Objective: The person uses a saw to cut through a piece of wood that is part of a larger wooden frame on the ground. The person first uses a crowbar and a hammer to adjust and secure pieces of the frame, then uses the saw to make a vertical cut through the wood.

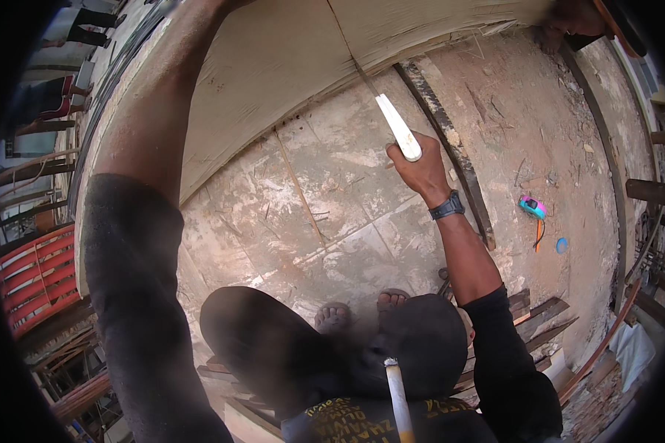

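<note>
White-handled saw [399, 128] is being gripped by the right hand [424, 168] at the near edge of the pale board [273, 63], the cut along the dark line [340, 29] apparently being underway but unfinished, amount left unclear, left hand being cropped out, grip untellable.

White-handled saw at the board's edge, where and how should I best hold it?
Probably by the near end of the white handle, coming from the near right side, as the right hand does: the handle slants toward you and rightward, while the dark blade points away toward the slit in the board.
</note>
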The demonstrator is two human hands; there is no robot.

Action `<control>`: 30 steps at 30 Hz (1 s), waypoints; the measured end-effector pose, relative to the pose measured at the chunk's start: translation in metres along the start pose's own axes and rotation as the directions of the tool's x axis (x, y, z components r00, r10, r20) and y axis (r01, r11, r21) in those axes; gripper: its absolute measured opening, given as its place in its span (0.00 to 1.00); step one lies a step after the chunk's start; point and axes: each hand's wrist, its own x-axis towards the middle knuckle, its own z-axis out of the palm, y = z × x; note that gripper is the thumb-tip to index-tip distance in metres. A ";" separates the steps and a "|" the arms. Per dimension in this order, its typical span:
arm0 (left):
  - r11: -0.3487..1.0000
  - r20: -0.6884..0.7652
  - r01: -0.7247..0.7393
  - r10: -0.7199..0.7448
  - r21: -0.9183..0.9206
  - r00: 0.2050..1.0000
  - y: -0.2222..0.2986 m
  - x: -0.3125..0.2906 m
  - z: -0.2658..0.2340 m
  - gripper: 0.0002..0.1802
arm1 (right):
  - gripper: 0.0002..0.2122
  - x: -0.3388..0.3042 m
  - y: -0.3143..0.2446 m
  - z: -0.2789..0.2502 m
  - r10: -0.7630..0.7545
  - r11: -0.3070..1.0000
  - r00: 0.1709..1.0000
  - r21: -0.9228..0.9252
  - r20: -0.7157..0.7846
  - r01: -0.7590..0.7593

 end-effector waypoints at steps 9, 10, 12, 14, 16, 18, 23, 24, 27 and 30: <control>0.988 0.052 0.135 -0.131 -0.070 0.990 0.017 0.008 0.004 0.53 | 0.09 0.005 0.042 -0.018 0.012 0.998 0.999 0.063 -0.046 -0.009; 0.988 0.048 0.139 -0.136 -0.067 0.990 0.009 -0.001 0.011 0.53 | 0.07 0.017 0.033 -0.003 -0.008 1.000 1.000 0.025 -0.015 0.008; 0.984 0.078 0.162 -0.156 -0.070 0.985 0.005 -0.009 -0.003 0.52 | 0.04 0.019 0.011 0.004 -0.017 0.999 0.998 -0.047 0.058 0.020; 0.983 0.108 0.175 -0.168 -0.061 0.980 0.006 -0.011 -0.008 0.53 | 0.06 -0.047 0.017 -0.018 -0.056 0.997 0.997 0.049 -0.044 0.058; 0.987 0.092 0.148 -0.143 -0.058 0.985 0.017 0.014 -0.009 0.54 | 0.04 -0.096 0.020 -0.061 -0.176 0.982 0.981 -0.083 -0.075 0.170; 0.992 0.062 0.121 -0.119 -0.027 0.991 0.029 0.026 -0.006 0.53 | 0.04 -0.104 0.002 -0.085 -0.062 0.996 0.997 -0.067 -0.054 0.058; 0.993 0.026 0.113 -0.113 0.030 0.993 -0.006 0.018 0.002 0.55 | 0.11 0.048 -0.013 0.009 -0.116 0.990 0.993 0.076 -0.020 0.117; 0.989 0.041 0.134 -0.136 0.055 0.990 0.002 0.021 0.007 0.55 | 0.10 0.037 0.000 -0.011 -0.108 0.993 0.994 0.041 -0.030 0.109; 0.977 0.121 0.201 -0.208 0.072 0.971 0.008 0.010 -0.017 0.52 | 0.07 -0.051 0.005 -0.039 -0.094 0.995 0.995 0.037 0.027 0.093; 0.990 0.090 0.144 -0.144 0.010 0.985 0.021 0.013 -0.019 0.51 | 0.06 -0.094 0.009 -0.071 -0.120 0.993 0.992 0.028 0.039 0.119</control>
